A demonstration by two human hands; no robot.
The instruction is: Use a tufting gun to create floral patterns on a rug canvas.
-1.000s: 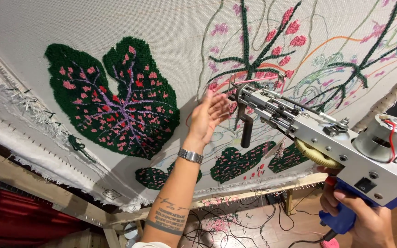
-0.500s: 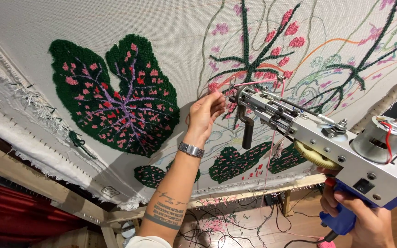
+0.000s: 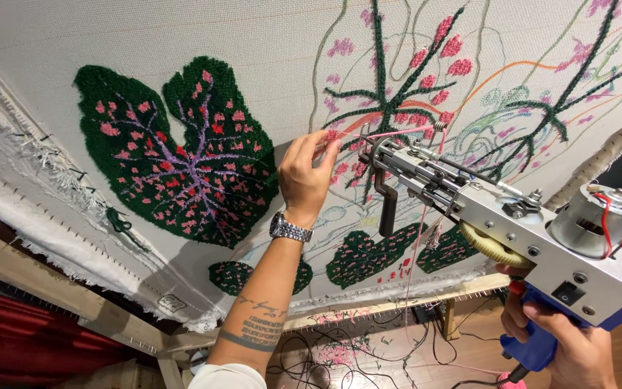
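The left hand [image 3: 305,176] pinches a pink yarn [image 3: 390,133] that runs to the tip of the tufting gun [image 3: 498,223], just before the stretched cloth [image 3: 253,43]. The right hand [image 3: 574,346] grips the gun's blue handle at lower right

Left hand [image 3: 305,176] pinches pink yarn [image 3: 397,132] (taut) at tufting gun [image 3: 512,223].

The right hand [image 3: 577,346] is cut off by the bottom edge, its palm hidden behind the tufting gun's [image 3: 512,223] blue grip. The left hand's [image 3: 305,173] fingertips hide where the pink yarn [image 3: 390,133] ends.
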